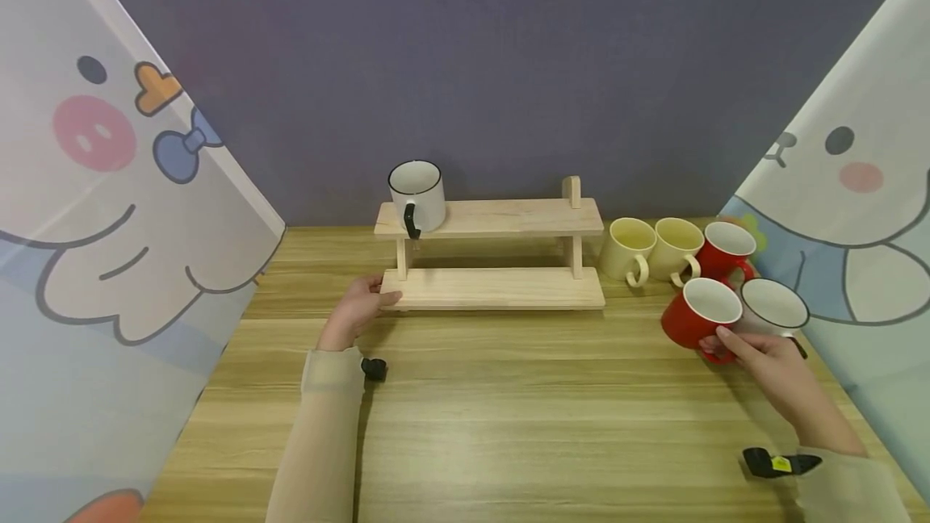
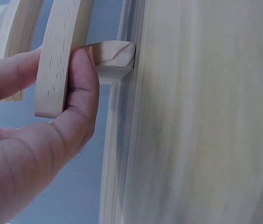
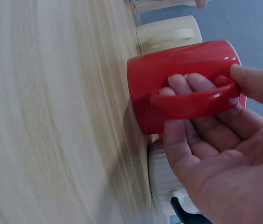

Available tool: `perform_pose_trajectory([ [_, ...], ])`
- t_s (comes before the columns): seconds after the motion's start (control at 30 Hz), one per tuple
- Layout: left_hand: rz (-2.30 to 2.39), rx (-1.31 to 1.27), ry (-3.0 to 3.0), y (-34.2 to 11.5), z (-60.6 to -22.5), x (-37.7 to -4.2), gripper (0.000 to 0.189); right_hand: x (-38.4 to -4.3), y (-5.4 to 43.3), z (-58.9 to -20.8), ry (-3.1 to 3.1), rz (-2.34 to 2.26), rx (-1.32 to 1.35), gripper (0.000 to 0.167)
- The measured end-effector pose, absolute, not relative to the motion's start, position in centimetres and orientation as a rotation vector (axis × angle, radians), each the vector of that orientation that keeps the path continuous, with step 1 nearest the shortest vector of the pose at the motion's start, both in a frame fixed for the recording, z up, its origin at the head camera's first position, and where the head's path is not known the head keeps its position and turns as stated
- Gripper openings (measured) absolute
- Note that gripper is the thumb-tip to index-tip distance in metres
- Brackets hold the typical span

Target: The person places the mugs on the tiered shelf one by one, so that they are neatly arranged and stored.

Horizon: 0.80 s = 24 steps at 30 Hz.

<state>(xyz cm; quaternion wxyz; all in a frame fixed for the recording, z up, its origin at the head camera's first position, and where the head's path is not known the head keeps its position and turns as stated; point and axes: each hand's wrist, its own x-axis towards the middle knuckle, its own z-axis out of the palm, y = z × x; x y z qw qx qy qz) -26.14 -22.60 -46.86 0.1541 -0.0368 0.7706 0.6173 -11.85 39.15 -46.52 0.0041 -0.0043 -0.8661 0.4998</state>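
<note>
My left hand (image 1: 356, 311) grips the left end of the lower board (image 1: 494, 289) of a small two-tier wooden shelf. In the left wrist view, thumb and fingers pinch the board end (image 2: 54, 84) from both faces. Over on the right, my right hand (image 1: 773, 370) holds a red mug (image 1: 683, 324) by its handle. The right wrist view shows fingers passed through the red handle (image 3: 192, 105) and the thumb near the rim. This mug leans slightly; whether its base touches the table I cannot tell. A white mug (image 1: 429, 208) with black rim and handle stands on the shelf's upper left.
Right of the shelf stand two cream mugs (image 1: 623, 258), then a second red mug (image 1: 719, 253). Another white, black-rimmed mug (image 1: 776, 309) is close beside the held one. A grey wall (image 1: 494, 71) rises behind the wooden table (image 1: 508, 426); printed panels flank it.
</note>
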Motion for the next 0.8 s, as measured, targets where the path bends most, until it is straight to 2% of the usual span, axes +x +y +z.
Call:
perform_pose_trajectory([
  [0.57,1.777,-0.122,2.188,-22.6,-46.8,-26.1,0.065,-12.1,37.7,-47.5,-2.301,2.049,0.017,0.031],
  [0.8,1.797,-0.115,2.174,-22.7,-46.9,-26.1,0.065,-12.3,36.1,-46.4,-2.052,2.328,0.009,0.027],
])
